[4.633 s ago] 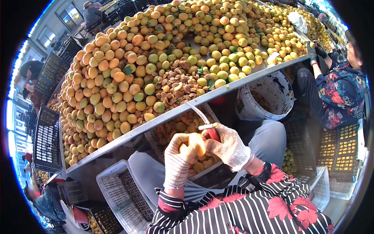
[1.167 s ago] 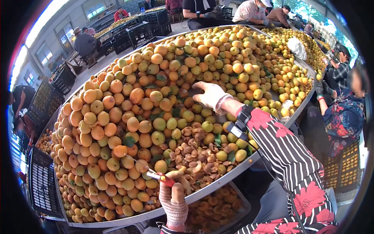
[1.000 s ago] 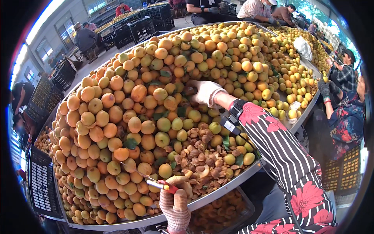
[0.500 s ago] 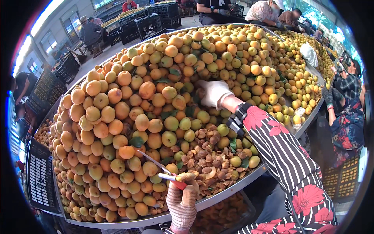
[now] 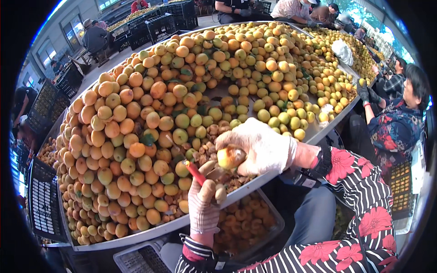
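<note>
My left hand (image 5: pixel 205 204), in a striped knit glove, grips a small knife (image 5: pixel 195 173) by its red handle. Its thin blade points up and away over the fruit. Close beside it, my right hand (image 5: pixel 266 148) in a white glove is closed on a yellow-orange apricot (image 5: pixel 230 157). A brownish patch shows on that apricot's side. Both hands are above the near edge of a metal-rimmed table (image 5: pixel 255 184) heaped with apricots (image 5: pixel 119 132). Brown apricot pits (image 5: pixel 214 131) lie partly hidden behind my hands.
Below the table edge stands a bin (image 5: pixel 278 223) of halved apricots, with a grey crate (image 5: pixel 141 259) to its left. A black crate (image 5: pixel 45 200) leans at the far left. A white bag (image 5: pixel 342 52) lies on the table. A co-worker (image 5: pixel 396 118) sits at the right.
My right hand has come back from the heap toward my left hand and now holds an apricot. A gap shows in the fruit where it was. The knife has shifted slightly left and up.
</note>
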Demonstrator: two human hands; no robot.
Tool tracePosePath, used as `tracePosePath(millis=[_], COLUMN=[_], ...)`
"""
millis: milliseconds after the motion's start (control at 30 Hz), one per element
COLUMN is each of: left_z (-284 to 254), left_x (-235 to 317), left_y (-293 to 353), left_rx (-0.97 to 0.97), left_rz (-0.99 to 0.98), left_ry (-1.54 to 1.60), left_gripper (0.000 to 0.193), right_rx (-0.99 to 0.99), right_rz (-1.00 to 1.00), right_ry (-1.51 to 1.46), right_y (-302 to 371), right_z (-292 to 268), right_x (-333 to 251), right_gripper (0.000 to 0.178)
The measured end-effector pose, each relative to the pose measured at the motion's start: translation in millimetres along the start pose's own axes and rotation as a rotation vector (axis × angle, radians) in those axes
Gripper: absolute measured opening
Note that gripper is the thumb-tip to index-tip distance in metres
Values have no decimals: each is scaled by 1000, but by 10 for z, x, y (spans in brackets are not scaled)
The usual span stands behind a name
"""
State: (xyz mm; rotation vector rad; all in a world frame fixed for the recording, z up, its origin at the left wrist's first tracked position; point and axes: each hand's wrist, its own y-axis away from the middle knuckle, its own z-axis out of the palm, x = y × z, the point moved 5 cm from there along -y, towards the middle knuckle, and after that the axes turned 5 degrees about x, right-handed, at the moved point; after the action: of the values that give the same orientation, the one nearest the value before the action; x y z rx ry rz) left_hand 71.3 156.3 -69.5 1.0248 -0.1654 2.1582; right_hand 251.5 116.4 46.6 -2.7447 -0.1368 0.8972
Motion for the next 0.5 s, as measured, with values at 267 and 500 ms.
tracePosePath(millis=[267,500], left_z=[235,221], left_x=[-231,-423], left_y=[504,976], left_rx=[-124,-102], left_rz=[-118,-165], left_ry=[-4,431], left_gripper=[54,49], right_rx=[-47,-17], right_rz=[-1,318], right_ry=[26,-437], right_y=[671,1330], right_z=[2,29], right_x=[-683,-790], right_gripper=[54,101])
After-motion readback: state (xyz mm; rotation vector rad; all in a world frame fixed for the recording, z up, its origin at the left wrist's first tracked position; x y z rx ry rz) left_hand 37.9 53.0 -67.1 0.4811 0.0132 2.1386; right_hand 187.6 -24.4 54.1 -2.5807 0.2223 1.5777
